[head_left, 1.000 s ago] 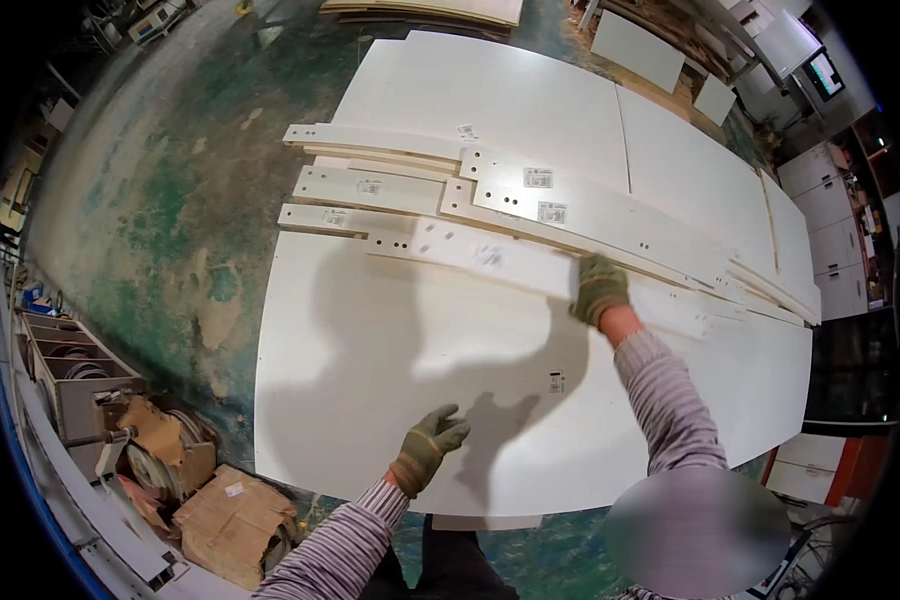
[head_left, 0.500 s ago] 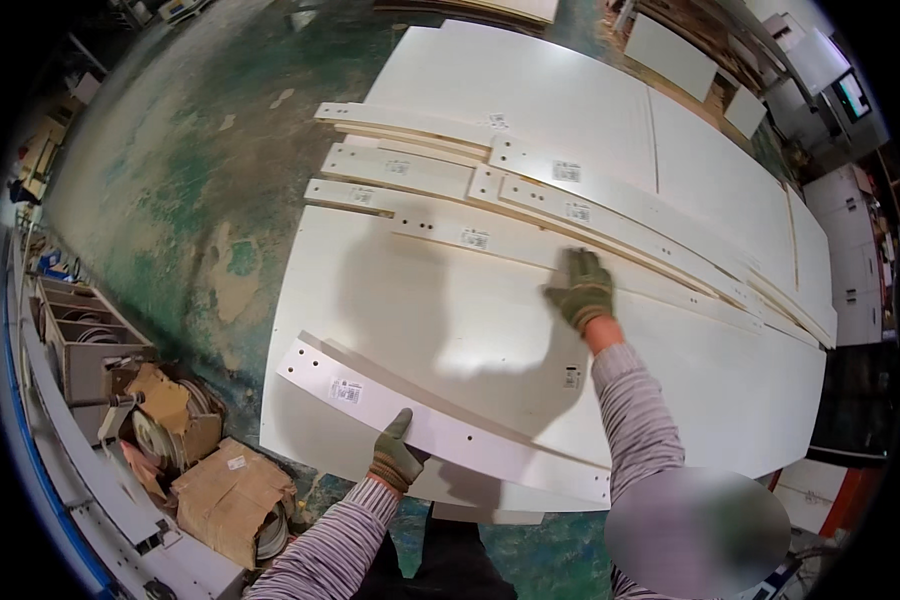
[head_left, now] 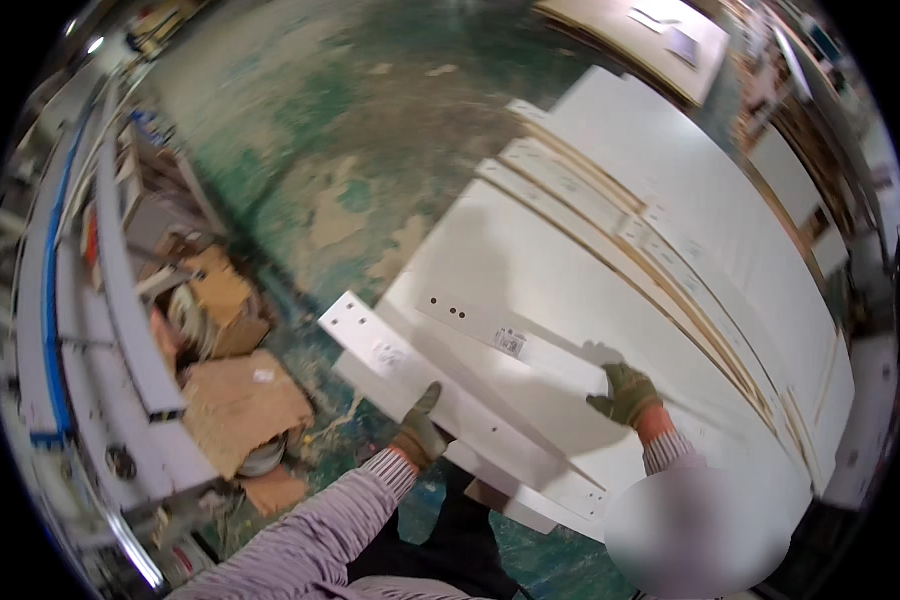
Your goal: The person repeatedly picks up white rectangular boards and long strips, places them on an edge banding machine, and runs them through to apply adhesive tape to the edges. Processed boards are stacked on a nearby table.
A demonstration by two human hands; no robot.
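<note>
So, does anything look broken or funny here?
Yes, the brown cardboard, left of the white strip in the left hand, looks torn: its edge is ragged and a roll shows below it.

Hands: two, left hand and right hand. At the left: one white strip with one label and three end holes. Nearest the right: one further strip, one sticker, three dark holes.
</note>
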